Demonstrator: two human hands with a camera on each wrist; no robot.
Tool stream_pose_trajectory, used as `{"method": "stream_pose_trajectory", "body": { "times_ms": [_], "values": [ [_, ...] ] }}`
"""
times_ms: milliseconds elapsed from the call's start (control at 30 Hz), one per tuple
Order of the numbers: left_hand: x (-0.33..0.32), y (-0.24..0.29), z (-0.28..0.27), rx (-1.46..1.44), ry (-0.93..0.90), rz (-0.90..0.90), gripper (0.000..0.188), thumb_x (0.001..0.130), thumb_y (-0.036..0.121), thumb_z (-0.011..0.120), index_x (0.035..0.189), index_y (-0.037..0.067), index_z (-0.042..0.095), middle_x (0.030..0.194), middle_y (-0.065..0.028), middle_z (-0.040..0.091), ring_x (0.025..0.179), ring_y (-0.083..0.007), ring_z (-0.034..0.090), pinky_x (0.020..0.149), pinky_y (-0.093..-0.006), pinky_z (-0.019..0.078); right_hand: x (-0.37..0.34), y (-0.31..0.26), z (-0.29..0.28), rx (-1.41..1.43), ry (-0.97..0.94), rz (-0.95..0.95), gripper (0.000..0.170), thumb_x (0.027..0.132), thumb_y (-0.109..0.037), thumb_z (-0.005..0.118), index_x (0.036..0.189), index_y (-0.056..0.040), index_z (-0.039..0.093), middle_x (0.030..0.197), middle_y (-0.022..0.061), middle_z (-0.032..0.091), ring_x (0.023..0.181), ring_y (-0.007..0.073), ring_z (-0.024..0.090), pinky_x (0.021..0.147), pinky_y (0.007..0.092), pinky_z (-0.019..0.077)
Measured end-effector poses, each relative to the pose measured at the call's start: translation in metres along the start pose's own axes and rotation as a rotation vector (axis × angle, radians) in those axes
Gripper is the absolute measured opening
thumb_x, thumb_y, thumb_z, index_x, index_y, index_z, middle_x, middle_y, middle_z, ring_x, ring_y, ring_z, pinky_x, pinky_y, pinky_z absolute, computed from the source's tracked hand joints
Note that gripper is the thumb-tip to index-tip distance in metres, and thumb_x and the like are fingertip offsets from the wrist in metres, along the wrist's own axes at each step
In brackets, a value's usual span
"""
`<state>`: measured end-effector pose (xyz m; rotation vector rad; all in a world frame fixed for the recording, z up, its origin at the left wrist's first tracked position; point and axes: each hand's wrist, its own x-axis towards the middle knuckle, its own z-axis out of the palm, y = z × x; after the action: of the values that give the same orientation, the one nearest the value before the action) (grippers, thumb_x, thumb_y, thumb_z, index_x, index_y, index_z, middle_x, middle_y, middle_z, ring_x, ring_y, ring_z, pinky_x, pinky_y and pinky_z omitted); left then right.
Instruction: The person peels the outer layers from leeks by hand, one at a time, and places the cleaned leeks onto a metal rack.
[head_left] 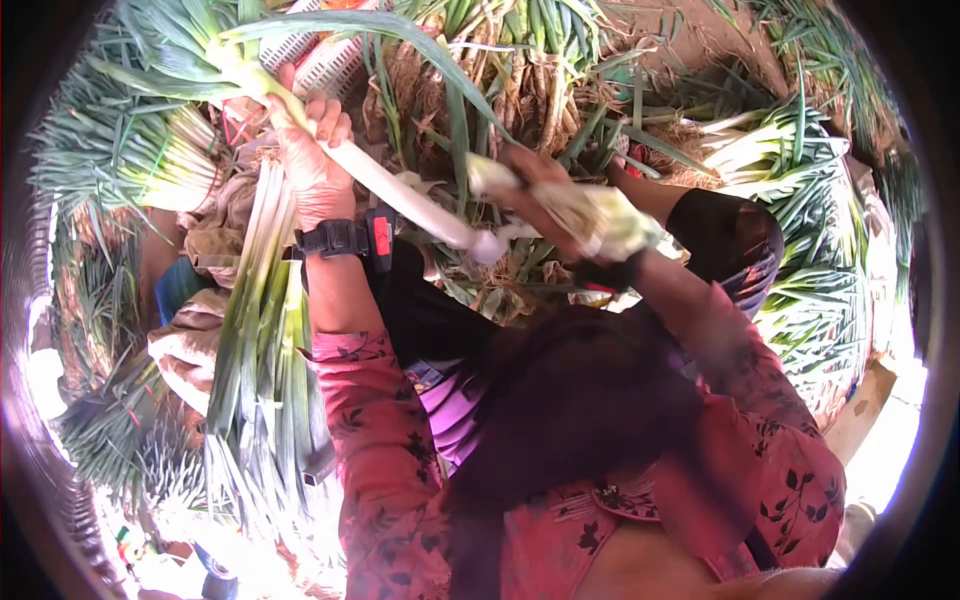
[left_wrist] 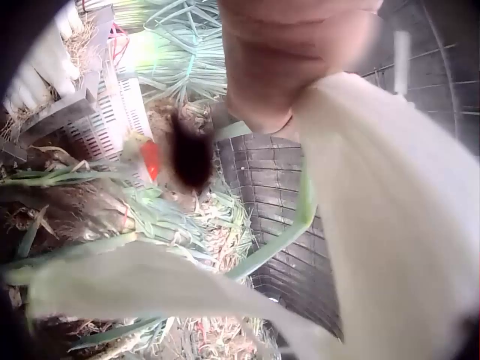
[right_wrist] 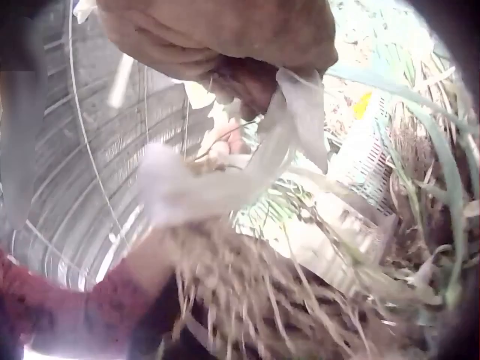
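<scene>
Many bundles (head_left: 800, 165) are spread on soil (head_left: 690, 25); a leek (head_left: 395, 195) is gripped by the left hand (head_left: 315, 165), leaves (head_left: 610, 222) by the right hand (head_left: 540, 195).

I've got one long leek (head_left: 395, 192) in my left fingers (head_left: 328, 118), two dark wrist straps (head_left: 330, 238), two floral sleeves (head_left: 375, 420), plus more leafy bundles (head_left: 165, 165) than I can count.

White leek (head_left: 403, 194) across the central gap

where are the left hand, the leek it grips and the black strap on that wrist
Left hand (head_left: 314, 163): head view, between wrist and fingers
Leek (head_left: 398, 195): head view, white shaft
Black strap (head_left: 328, 238): head view, its band
</scene>
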<state>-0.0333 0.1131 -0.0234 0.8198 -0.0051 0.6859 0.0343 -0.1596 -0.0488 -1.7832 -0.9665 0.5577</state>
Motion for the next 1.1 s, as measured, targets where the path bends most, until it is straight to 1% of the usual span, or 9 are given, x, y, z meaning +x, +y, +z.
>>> {"method": "stream_pose_trajectory", "body": {
  "times_ms": [167, 300, 567, 600, 800, 833, 867, 900, 1100],
  "values": [
    [0.005, -0.022, -0.001, -0.292, -0.224, -0.002, 0.051, 0.091, 0.041, 0.056, 0.127, 0.005, 0.049, 0.072, 0.0008, 0.039, 0.053, -0.0054, 0.036, 0.041, -0.0184, 0.0334, 0.057, -0.024, 0.033, 0.436, -0.29, -0.103, 0.058, 0.09, -0.05, 0.054, 0.128, -0.0057, 0.048, 0.105, 0.0113, 0.062, 0.092, 0.0178, 0.059, 0.083, 0.0301, 0.0452],
    [0.014, -0.007, -0.011, -0.454, -0.254, -0.066, 0.052, 0.087, 0.036, 0.062, 0.122, -0.002, 0.052, 0.071, 0.0014, 0.041, 0.052, -0.006, 0.037, 0.042, -0.0193, 0.0345, 0.049, -0.004, 0.022, 0.515, -0.413, 0.103, 0.06, 0.089, -0.057, 0.052, 0.12, -0.0058, 0.058, 0.1, 0.0082, 0.066, 0.089, 0.0154, 0.061, 0.079, 0.0286, 0.0473],
    [0.032, 0.039, -0.065, -0.36, -0.136, -0.058, 0.048, 0.088, 0.033, 0.06, 0.108, -0.009, 0.055, 0.066, -0.0008, 0.039, 0.055, -0.0089, 0.038, 0.046, -0.0224, 0.0367, -0.006, 0.011, 0.017, 0.265, -0.251, 0.208, 0.065, 0.085, -0.061, 0.055, 0.119, -0.0056, 0.06, 0.112, 0.0127, 0.061, 0.102, 0.0207, 0.059, 0.086, 0.0312, 0.0473],
    [0.03, 0.045, -0.066, -0.281, 0.015, -0.031, 0.039, 0.092, 0.038, 0.054, 0.107, 0.002, 0.054, 0.069, -0.0007, 0.042, 0.052, -0.0087, 0.036, 0.042, -0.0194, 0.0354, -0.014, 0.009, 0.01, 0.382, -0.365, 0.273, 0.07, 0.082, -0.063, 0.057, 0.121, -0.0054, 0.058, 0.113, 0.0118, 0.06, 0.103, 0.0223, 0.058, 0.089, 0.0333, 0.0452],
    [0.023, 0.041, -0.059, -0.041, 0.135, -0.012, 0.044, 0.095, 0.044, 0.046, 0.111, 0.003, 0.052, 0.068, -0.0005, 0.039, 0.053, -0.0083, 0.035, 0.042, -0.0209, 0.0332, -0.036, -0.051, -0.024, 0.362, -0.589, 0.461, 0.056, 0.079, -0.05, 0.068, 0.112, -0.005, 0.064, 0.097, 0.0048, 0.064, 0.086, 0.0136, 0.058, 0.077, 0.0307, 0.0464],
    [0.019, 0.033, -0.05, 0.095, 0.268, -0.008, 0.044, 0.095, 0.044, 0.048, 0.111, 0.003, 0.051, 0.068, -0.0003, 0.039, 0.053, -0.0082, 0.035, 0.043, -0.0212, 0.0331, -0.048, -0.046, -0.024, 0.411, -0.501, 0.477, 0.049, 0.079, -0.044, 0.07, 0.11, -0.0064, 0.065, 0.095, 0.004, 0.065, 0.083, 0.0129, 0.058, 0.074, 0.0295, 0.0462],
    [0.022, 0.024, -0.065, -0.298, -0.113, -0.134, 0.045, 0.095, 0.036, 0.049, 0.114, -0.004, 0.051, 0.067, -0.0017, 0.039, 0.057, -0.0089, 0.037, 0.047, -0.021, 0.0343, -0.06, -0.038, -0.025, 0.522, -0.484, 0.482, 0.047, 0.079, -0.04, 0.071, 0.112, -0.0065, 0.064, 0.094, 0.0037, 0.065, 0.083, 0.012, 0.058, 0.073, 0.0283, 0.046],
    [0.025, 0.017, -0.062, -0.31, -0.121, -0.142, 0.045, 0.095, 0.036, 0.049, 0.114, -0.004, 0.051, 0.067, -0.0017, 0.039, 0.057, -0.0089, 0.037, 0.047, -0.021, 0.0343, -0.072, -0.024, -0.027, 0.633, -0.46, 0.489, 0.046, 0.08, -0.037, 0.072, 0.113, -0.0066, 0.063, 0.094, 0.0033, 0.065, 0.082, 0.011, 0.058, 0.071, 0.0272, 0.0457],
    [0.046, 0.028, -0.082, -0.005, 0.165, -0.223, 0.046, 0.093, 0.047, 0.05, 0.111, 0.005, 0.049, 0.066, 0.001, 0.038, 0.053, -0.0106, 0.036, 0.044, -0.0223, 0.0322, -0.2, 0.063, -0.11, 0.456, -0.289, 0.698, 0.044, 0.08, -0.03, 0.069, 0.115, -0.0044, 0.06, 0.094, 0.0063, 0.064, 0.082, 0.0136, 0.059, 0.071, 0.03, 0.0468]
  ]
}}
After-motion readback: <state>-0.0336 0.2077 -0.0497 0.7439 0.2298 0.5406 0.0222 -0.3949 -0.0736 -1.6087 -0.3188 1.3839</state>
